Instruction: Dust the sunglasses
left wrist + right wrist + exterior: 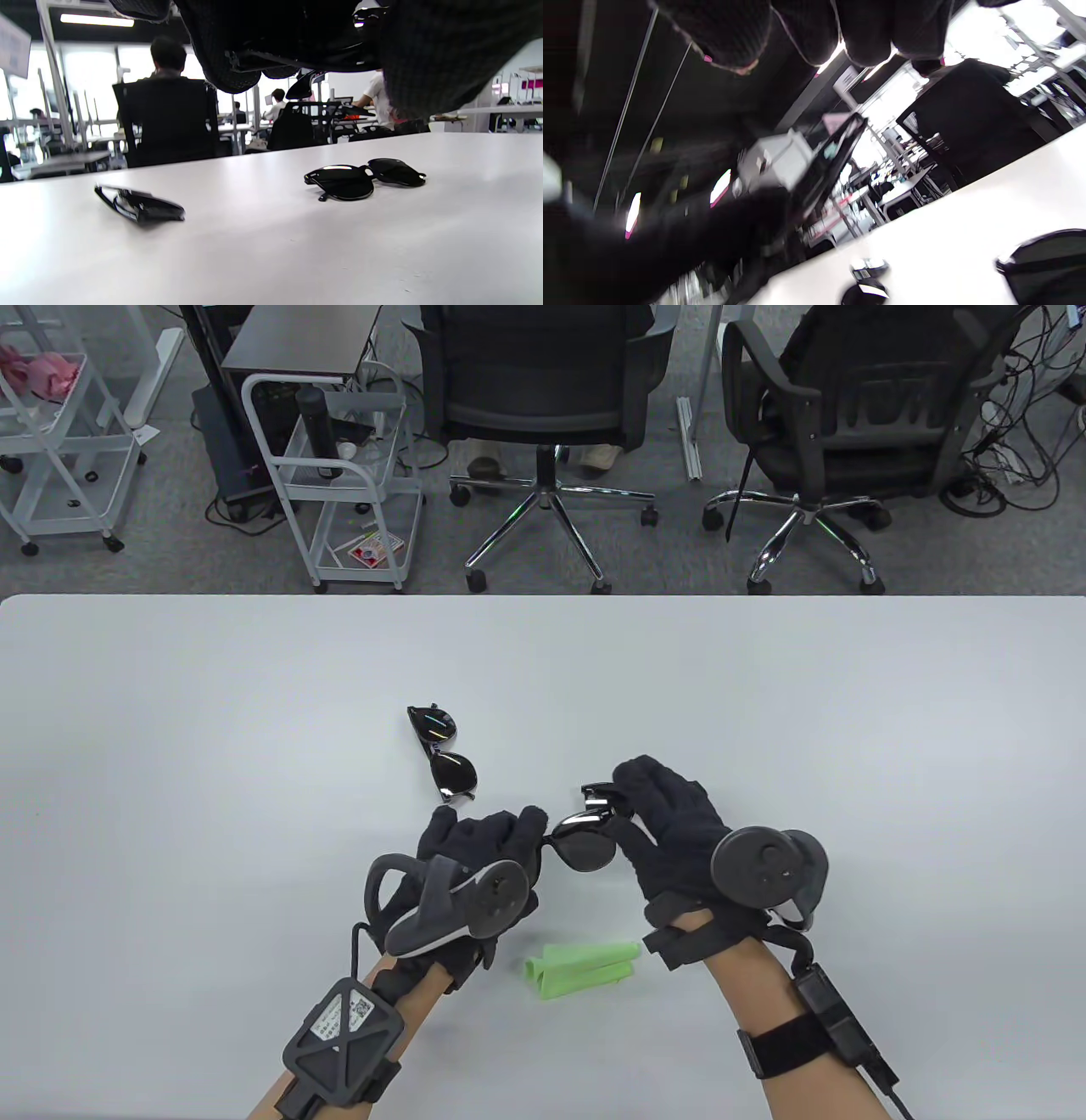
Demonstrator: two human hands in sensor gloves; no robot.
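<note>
Both hands hold one pair of black sunglasses [585, 847] a little above the white table [806, 712]. My left hand [488, 848] grips its left end, which hides that lens. My right hand [657, 814] pinches the right end between thumb and fingers, and one dark lens shows between the hands. A second pair of black sunglasses [443, 755] lies on the table just beyond my left hand; it also shows in the left wrist view [365, 180]. A folded green cloth [581, 969] lies on the table near the front, between my wrists, and neither hand touches it.
A flat dark object [140, 205] lies on the table to the left in the left wrist view. Two office chairs [543, 407] and white wire carts [339, 483] stand beyond the far table edge. The right wrist view is blurred.
</note>
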